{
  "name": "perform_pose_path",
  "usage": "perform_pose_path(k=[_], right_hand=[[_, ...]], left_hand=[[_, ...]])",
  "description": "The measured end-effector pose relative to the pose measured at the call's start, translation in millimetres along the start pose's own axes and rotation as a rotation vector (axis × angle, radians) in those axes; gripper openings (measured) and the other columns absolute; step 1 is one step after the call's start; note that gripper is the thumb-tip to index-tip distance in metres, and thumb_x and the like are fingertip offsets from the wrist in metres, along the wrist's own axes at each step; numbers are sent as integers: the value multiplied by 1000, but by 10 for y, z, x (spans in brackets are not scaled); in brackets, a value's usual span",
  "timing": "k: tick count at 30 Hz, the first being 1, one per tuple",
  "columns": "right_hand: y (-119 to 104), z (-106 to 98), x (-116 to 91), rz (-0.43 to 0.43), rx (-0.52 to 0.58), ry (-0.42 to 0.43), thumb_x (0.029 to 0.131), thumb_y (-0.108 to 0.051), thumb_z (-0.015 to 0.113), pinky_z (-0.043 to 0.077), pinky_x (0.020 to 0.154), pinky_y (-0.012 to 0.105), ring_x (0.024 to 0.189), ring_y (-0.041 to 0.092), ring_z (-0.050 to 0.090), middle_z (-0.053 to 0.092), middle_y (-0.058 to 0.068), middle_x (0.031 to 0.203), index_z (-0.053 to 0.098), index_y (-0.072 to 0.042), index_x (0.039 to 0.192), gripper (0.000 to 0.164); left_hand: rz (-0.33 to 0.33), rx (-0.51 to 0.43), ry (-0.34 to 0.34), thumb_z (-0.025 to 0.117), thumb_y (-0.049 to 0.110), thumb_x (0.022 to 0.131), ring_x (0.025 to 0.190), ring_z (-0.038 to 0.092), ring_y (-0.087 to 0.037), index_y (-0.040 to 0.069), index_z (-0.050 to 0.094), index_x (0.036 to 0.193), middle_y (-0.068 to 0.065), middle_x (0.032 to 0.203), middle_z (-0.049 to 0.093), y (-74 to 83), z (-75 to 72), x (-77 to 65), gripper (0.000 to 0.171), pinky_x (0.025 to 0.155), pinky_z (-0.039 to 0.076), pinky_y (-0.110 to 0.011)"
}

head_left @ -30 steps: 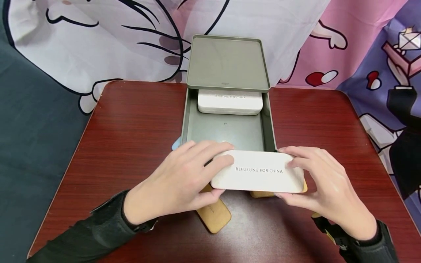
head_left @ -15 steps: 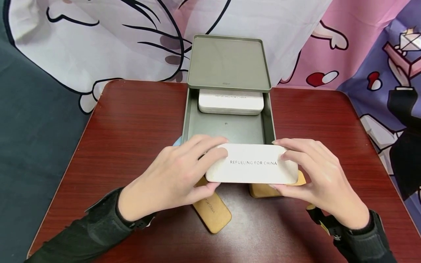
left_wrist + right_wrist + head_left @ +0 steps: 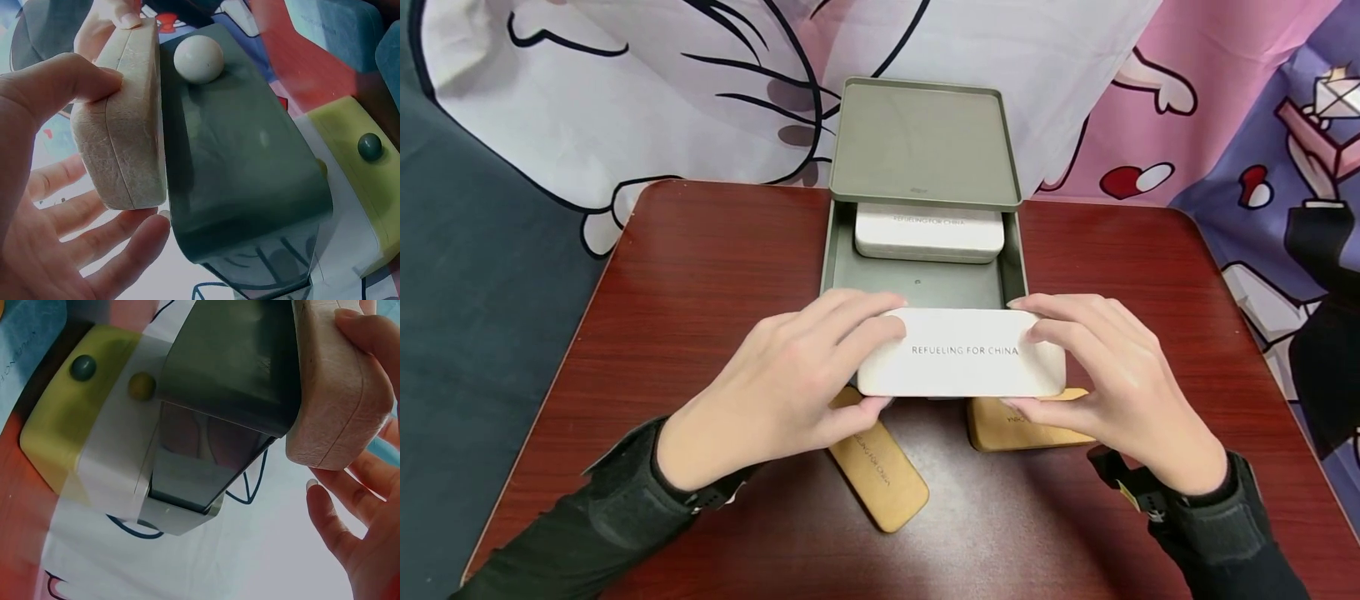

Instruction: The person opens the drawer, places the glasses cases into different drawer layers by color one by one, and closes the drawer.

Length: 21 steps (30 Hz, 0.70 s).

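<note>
Both hands hold a white rounded case [image 3: 962, 354] lettered "REFUELING FOR CHINA", level over the front of an olive-green drawer [image 3: 917, 287]. My left hand [image 3: 782, 375] grips its left end, fingers at the top and far edge, thumb along the near edge. The right end is pinched the same way by my right hand [image 3: 1120, 392]. In the left wrist view the case lies close along the green drawer front, which bears a round white knob [image 3: 199, 59]. A second white case [image 3: 928, 233] sits at the back of the pulled-out drawer, under the rimmed top [image 3: 925, 142].
Two gold cases lie on the brown table [image 3: 700, 275]: one slanted case [image 3: 883, 483] by my left hand and one case [image 3: 1022, 425] partly under my right. Below the green drawer, the right wrist view shows a white drawer [image 3: 115, 444] and a yellow drawer [image 3: 65, 419], both knobbed.
Both hands have carried the white case away from the body and slightly left, farther over the drawer. More of both gold cases now shows on the table.
</note>
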State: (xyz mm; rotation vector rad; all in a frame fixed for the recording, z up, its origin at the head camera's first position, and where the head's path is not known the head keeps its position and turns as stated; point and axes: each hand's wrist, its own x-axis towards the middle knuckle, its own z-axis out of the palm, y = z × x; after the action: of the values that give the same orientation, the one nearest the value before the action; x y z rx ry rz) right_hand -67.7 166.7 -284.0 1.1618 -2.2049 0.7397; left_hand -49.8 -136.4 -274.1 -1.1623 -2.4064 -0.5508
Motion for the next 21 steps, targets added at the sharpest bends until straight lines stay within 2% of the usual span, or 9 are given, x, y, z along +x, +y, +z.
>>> perform_pose_path(k=[6, 13, 21], right_hand=[[35, 29, 51, -1, 11, -3, 85, -49, 65, 39, 90, 25, 99, 26, 61, 68, 14, 116, 66, 2, 97, 52], [85, 31, 94, 7, 24, -34, 84, -50, 66, 38, 94, 22, 101, 26, 59, 66, 14, 118, 65, 2, 100, 54], [99, 36, 134, 11, 24, -35, 85, -51, 66, 36, 97, 18, 101, 26, 60, 67, 15, 117, 64, 2, 101, 55]], left_hand=[[7, 13, 21, 70, 25, 76, 116, 58, -21, 7, 59, 114, -7, 130, 60, -57, -10, 8, 43, 73, 47, -33], [28, 20, 69, 72, 23, 73, 114, 59, -24, 5, 59, 112, -9, 127, 62, -106, -20, 32, 44, 77, 45, -36], [15, 13, 57, 73, 24, 74, 114, 58, -23, 6, 59, 113, -9, 129, 61, -149, -31, 42, 45, 78, 45, -36]])
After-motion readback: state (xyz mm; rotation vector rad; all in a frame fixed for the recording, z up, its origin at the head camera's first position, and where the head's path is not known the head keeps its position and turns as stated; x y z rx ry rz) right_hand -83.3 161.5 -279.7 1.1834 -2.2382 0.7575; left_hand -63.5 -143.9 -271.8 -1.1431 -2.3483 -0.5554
